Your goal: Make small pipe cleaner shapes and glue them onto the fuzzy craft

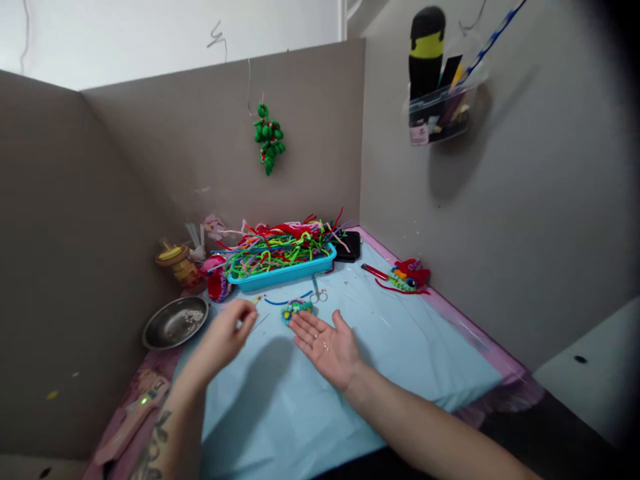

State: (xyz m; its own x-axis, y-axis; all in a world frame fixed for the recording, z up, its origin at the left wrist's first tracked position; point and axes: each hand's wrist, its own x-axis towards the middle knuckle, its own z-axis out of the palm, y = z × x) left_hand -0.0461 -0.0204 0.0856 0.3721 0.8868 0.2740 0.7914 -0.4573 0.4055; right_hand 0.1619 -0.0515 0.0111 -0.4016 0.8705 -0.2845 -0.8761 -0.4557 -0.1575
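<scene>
White bits [326, 346] lie on the upturned right hand [333, 353].

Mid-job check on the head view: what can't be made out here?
All in the head view:
Left hand: its own curled fingers hide whether it pinches anything.
White bits on the right hand: too small to identify or count.
Teal craft piece: partly covered by the right hand's fingers.
Blue tray: heaped pipe cleaners hide its floor.
Right forearm: cut off by the bottom edge.
</scene>
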